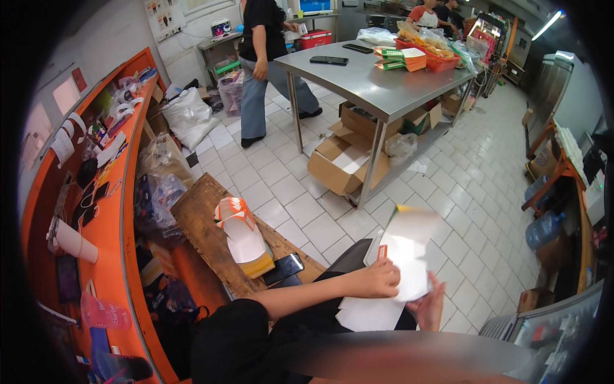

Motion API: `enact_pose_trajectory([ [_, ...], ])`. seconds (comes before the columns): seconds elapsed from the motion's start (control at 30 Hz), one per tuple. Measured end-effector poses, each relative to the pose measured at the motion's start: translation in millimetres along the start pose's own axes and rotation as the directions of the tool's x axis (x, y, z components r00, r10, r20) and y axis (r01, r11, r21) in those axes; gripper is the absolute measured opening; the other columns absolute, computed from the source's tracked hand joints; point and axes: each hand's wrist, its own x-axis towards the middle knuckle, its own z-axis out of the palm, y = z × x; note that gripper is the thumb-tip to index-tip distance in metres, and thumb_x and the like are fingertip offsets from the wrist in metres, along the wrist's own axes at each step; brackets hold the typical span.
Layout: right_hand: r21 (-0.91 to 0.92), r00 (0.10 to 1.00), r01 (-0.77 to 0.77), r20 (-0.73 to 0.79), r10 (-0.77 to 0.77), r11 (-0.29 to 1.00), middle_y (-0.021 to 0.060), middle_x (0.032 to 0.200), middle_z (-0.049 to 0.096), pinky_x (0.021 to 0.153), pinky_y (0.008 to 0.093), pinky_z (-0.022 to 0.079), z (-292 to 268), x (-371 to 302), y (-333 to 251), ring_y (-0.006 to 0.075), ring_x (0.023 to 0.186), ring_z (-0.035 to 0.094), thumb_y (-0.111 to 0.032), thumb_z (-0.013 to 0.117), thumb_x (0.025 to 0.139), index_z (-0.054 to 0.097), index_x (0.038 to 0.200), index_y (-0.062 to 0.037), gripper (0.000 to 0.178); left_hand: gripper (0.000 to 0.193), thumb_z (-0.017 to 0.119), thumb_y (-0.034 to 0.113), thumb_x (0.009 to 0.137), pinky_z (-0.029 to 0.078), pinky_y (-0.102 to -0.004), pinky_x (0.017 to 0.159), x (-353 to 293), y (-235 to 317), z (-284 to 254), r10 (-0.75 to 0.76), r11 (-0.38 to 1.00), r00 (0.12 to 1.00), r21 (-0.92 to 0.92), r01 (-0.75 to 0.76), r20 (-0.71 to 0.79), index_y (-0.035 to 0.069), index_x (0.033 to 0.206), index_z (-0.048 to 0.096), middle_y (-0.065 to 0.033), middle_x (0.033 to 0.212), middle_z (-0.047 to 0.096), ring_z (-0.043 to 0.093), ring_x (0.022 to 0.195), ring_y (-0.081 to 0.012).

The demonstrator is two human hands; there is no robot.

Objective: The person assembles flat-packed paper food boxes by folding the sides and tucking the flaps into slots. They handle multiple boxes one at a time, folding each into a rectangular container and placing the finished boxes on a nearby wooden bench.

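Note:
A partly unfolded white paperboard food carton [407, 246] lies over my lap, its far panel smeared by motion. My left hand [378, 280] is closed on the carton's left side, beside a small orange-printed flap [382, 252]. At the carton's right edge, my right hand [430, 304] grips the board between thumb and fingers. To my left, a stack of flat cartons [246, 246] with orange-and-white printed ends rests on a worn wooden board [204, 224]. Next to that stack lies a dark phone [284, 269].
An orange counter [121, 211] with a pink cup [104, 312] runs along my left. Ahead stands a steel table [364, 70] carrying folded cartons, phones and a red basket [428, 57]. A person [262, 70] walks behind it. Water bottles [545, 230] stand at right.

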Motion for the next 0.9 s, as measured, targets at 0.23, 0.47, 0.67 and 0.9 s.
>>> enact_pose_trajectory([
  [0.23,-0.137,0.963,-0.237,-0.165,0.214,0.962,0.0081,0.077,0.064,0.052,0.0228,0.054,-28,-16,78,0.0129,0.055,0.062,-0.005,0.05,0.089,0.053,0.111,0.0015,0.024,0.033,0.06,0.04,0.08,0.035,-0.0485,0.096,-39,17,34,-0.167,0.984,0.933,-0.008,0.179,0.32,0.009,0.084,0.05,-0.0085,0.096,0.052,0.05,0.103,-0.0263],
  [0.47,-0.133,0.98,-0.179,-0.114,0.165,0.975,0.0136,0.09,0.064,0.058,0.0246,0.055,-11,-19,90,0.019,0.065,0.066,-0.006,0.044,0.091,0.054,0.11,0.0041,0.023,0.025,0.053,0.022,0.085,0.045,-0.044,0.053,-25,41,64,-0.636,0.699,0.64,-0.03,0.715,0.431,0.002,0.099,0.046,-0.0162,0.063,0.059,0.061,0.06,-0.0339],
  [0.67,-0.159,0.978,-0.171,-0.144,0.149,0.972,0.0128,0.082,0.065,0.058,0.0252,0.056,-14,-22,90,0.0193,0.065,0.066,-0.008,0.05,0.091,0.055,0.103,0.0068,0.02,0.024,0.062,0.02,0.082,0.048,-0.0335,0.06,-37,2,52,-0.229,0.563,0.709,-0.503,0.655,0.667,0.006,0.101,0.059,-0.0107,0.072,0.064,0.063,0.066,-0.021],
  [0.9,-0.267,0.976,0.063,-0.187,-0.116,0.962,0.0052,0.075,0.063,0.058,0.0221,0.049,-12,-18,103,0.0121,0.064,0.063,-0.017,0.057,0.091,0.056,0.089,-0.0022,0.015,0.024,0.074,0.024,0.073,0.045,-0.0273,0.058,-18,-17,35,-0.221,0.465,0.645,-0.502,0.729,0.732,0.005,0.084,0.063,-0.0046,0.071,0.065,0.06,0.063,-0.0126],
])
